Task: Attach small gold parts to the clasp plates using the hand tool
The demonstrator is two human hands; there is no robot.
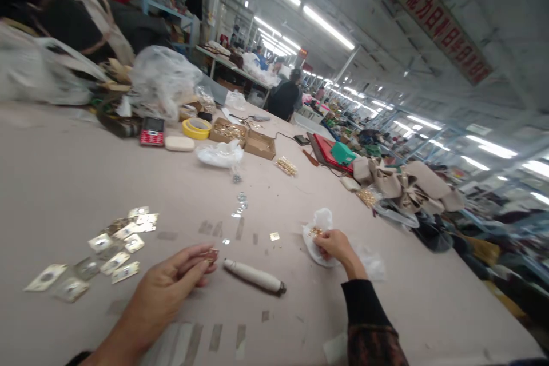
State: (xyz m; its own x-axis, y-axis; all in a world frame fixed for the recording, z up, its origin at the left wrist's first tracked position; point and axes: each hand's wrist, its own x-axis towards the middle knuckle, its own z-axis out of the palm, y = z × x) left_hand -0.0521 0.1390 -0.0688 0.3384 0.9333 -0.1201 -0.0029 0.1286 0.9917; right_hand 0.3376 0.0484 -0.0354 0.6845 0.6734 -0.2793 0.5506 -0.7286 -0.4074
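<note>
Head view: the left hand (171,280) pinches a small reddish plate (211,255) between thumb and fingers. The right hand (337,245) dips bunched fingers into a white bag (323,218) of gold bits (316,231); I cannot tell whether they grip one. This looks like picking out small parts; the next move probably calls for a fine pinch, clear of the pale-handled tool (255,277) just right of the left fingertips.

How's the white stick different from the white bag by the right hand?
The white stick is long and slim; the white bag is crumpled and opened out. The stick lies untouched; the bag has the right hand at the gold bits inside it. Both are whitish and on the table.
</note>
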